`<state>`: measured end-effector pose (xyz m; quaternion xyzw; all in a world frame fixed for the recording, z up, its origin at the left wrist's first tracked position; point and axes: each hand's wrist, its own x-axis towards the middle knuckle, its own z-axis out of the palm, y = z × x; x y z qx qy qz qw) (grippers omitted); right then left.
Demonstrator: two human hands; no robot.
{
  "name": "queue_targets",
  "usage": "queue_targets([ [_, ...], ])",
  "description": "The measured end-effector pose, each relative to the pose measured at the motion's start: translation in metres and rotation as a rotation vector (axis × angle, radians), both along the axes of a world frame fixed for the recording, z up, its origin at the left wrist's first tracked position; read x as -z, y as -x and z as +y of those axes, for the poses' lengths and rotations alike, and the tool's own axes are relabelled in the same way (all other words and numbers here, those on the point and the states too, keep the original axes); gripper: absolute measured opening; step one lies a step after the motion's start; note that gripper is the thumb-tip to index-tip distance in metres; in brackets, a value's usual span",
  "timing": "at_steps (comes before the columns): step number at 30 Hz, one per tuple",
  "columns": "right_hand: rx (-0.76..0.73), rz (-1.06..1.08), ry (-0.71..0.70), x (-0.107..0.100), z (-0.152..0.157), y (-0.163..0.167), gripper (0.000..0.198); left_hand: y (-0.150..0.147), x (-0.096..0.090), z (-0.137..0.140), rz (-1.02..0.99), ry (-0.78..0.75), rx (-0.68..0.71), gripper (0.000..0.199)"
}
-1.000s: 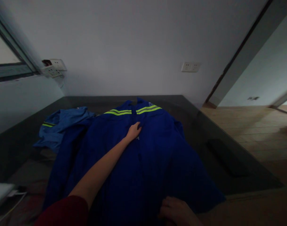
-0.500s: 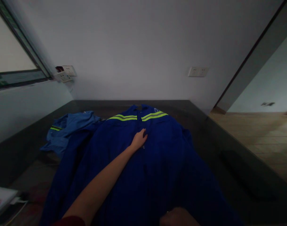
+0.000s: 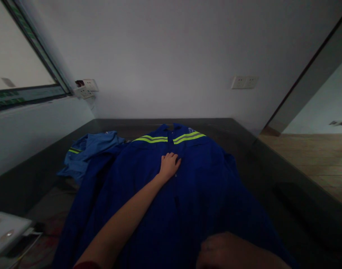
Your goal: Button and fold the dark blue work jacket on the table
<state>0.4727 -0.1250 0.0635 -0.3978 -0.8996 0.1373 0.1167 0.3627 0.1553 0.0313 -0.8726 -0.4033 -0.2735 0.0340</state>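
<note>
A dark blue work jacket with yellow-green and grey reflective stripes lies spread front up, its collar at the far side. My left hand rests on the chest beside the front closure, palm down, fingers stretched out and slightly apart. Low in the view, over the lower part of the jacket, is my right hand, dim and partly cut off by the bottom edge. Its fingers are curled closed; what they hold, if anything, is hidden.
A lighter blue crumpled garment lies at the left on the dark table. A white device with a cable sits at the lower left. On the right lies a dark flat object. Wall sockets are behind.
My left hand has flattened, with its fingers showing more spread on the jacket. My right hand has come further up into view. The whole view has shifted slightly.
</note>
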Motion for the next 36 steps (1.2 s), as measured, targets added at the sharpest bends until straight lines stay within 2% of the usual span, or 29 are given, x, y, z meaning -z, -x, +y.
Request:
queue_targets([
  [3, 0.043, 0.014, 0.031, -0.031, 0.001, -0.004, 0.013, 0.008, -0.010, 0.004, -0.024, -0.012, -0.052, 0.034],
  [6, 0.026, 0.045, 0.044, -0.044, 0.015, -0.008, 0.013, 0.018, -0.021, 0.009, 0.040, 0.053, -0.177, 0.030],
  [8, 0.038, 0.069, 0.017, -0.050, 0.037, -0.010, 0.014, 0.023, -0.026, 0.010, 0.154, 0.145, -0.258, 0.031],
  [11, 0.132, 0.025, -0.078, -0.056, 0.088, -0.013, 0.016, 0.025, -0.029, 0.008, 0.257, 0.219, -0.326, 0.040],
  [13, 0.286, -0.028, -0.171, -0.056, 0.129, -0.015, 0.017, 0.025, -0.030, 0.006, 0.271, 0.228, -0.342, 0.041],
  [16, 0.522, -0.073, -0.195, -0.046, 0.186, -0.017, 0.016, 0.024, -0.033, 0.003, 0.296, 0.237, -0.344, 0.036],
  [20, 0.743, -0.046, -0.205, -0.021, 0.236, -0.015, 0.027, 0.025, -0.036, 0.000, 0.325, 0.230, -0.325, 0.030],
  [23, 0.802, -0.027, -0.226, -0.003, 0.250, -0.009, 0.039, 0.027, -0.038, -0.003, 0.346, 0.234, -0.281, 0.030],
  [27, 0.826, -0.003, -0.251, 0.013, 0.255, -0.006, 0.034, 0.035, -0.040, -0.010, 0.374, 0.265, -0.185, 0.032],
  [31, 0.797, 0.052, -0.229, 0.017, 0.257, -0.014, 0.027, 0.046, -0.039, -0.024, 0.388, 0.289, -0.107, 0.032],
  [36, 0.717, 0.105, -0.190, 0.018, 0.255, -0.033, 0.039, 0.056, -0.038, -0.045, 0.392, 0.342, 0.005, 0.030],
])
